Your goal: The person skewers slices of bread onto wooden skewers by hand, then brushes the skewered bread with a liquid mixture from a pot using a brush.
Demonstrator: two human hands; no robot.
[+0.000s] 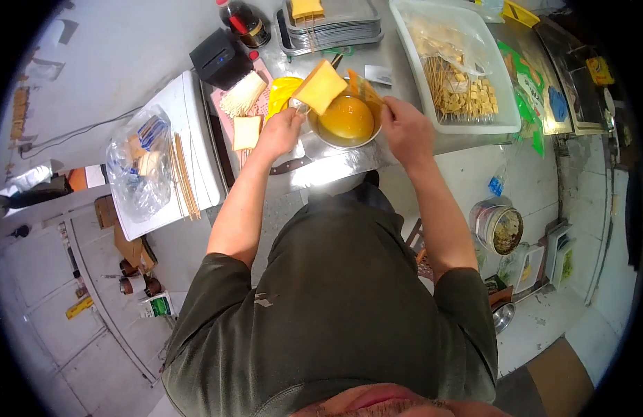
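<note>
A thick slice of bread, yellow on its face, is held tilted over the far-left rim of a metal bowl. Yellow liquid, like beaten egg, lies in that bowl. My left hand is closed at the slice's lower left corner, on what looks like the thin skewers through it. On the bowl's right side, my right hand grips an orange brush, its head close to the bread's right edge. Another bread slice on sticks lies left of my left hand.
White enoki-like strands lie on a pink board. Behind are a black box, a dark bottle and stacked metal trays bearing a coated slice. A white tub of skewers stands right; a knife lies near the edge.
</note>
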